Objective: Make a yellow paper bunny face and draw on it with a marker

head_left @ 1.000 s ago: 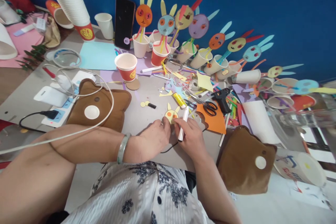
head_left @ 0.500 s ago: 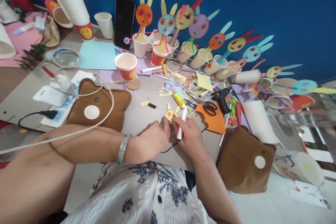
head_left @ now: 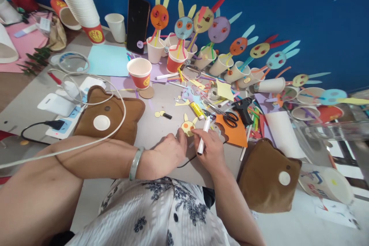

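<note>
Fingertips [head_left: 181, 133] at the rim of a yellow paper rabbit [head_left: 188, 127]

Touching the lower left rim of the rabbit with the left hand [head_left: 170, 150], with fingers bent and bunched together; impossible to tell a pinch from a press. Wearing a pale green bracelet [head_left: 135, 163] on that wrist. Gripping a white marker [head_left: 203, 138] in the right hand [head_left: 211, 152], with fingers closed around the barrel and with the dark end slanting down toward the body. Resting, as far as visible, a fingertip of that same hand against the rabbit's lower right rim. Placed between both hands, near the front of the gray table [head_left: 150, 127], with two ears pointing away and two orange eyes: the rabbit, too small to tell flat from slightly lifted.

Lying to its left: pale yellow discs [head_left: 157, 114] beside a black cap [head_left: 167, 116]. Standing farther back: a red-and-white cup [head_left: 140, 78], just behind a brown disc [head_left: 146, 92]. Scattered to the right: a yellow tube [head_left: 196, 110], black-handled scissors [head_left: 230, 119], orange paper [head_left: 239, 134] and a black glue gun [head_left: 244, 111]. Lined up along the blue wall [head_left: 276, 0]: finished-looking rabbit figures [head_left: 183, 27] in paper cups, beside a dark phone [head_left: 138, 21].
</note>
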Tool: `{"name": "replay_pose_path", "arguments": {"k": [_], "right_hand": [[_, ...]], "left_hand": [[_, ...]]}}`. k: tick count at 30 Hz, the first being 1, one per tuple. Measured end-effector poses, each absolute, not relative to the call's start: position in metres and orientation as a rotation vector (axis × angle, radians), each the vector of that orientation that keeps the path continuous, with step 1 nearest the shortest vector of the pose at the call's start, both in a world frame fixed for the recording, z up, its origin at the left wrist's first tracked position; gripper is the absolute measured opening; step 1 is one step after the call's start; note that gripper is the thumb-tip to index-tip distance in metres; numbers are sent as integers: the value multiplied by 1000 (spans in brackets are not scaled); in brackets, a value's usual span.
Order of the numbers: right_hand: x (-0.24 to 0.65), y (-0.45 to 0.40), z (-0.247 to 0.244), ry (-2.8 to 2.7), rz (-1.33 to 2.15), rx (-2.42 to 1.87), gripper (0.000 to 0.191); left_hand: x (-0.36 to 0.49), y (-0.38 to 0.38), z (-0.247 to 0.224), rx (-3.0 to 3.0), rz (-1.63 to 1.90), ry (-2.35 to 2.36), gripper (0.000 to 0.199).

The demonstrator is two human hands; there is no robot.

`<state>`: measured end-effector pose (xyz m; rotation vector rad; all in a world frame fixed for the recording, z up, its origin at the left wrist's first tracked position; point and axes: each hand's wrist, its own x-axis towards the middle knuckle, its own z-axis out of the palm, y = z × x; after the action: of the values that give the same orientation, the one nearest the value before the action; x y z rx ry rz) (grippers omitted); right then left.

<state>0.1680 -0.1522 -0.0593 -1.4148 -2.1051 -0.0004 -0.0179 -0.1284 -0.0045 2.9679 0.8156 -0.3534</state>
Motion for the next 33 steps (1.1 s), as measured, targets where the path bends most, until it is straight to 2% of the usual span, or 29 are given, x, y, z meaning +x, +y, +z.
{"name": "replay_pose_path", "arguments": {"k": [11,19,33], "right_hand": [[166,-155,-53,-2024,54,-1438,24],[163,-162,-52,-1704,30,-1477,29],[164,-162,-58,-1530,88,-1358,39]], "left_hand": [[-18,-125,3,2991,-545,745,58],[-19,-127,3,3057,-609,702,64],[-17,-134,-19,3052,-439,780,54]]}}
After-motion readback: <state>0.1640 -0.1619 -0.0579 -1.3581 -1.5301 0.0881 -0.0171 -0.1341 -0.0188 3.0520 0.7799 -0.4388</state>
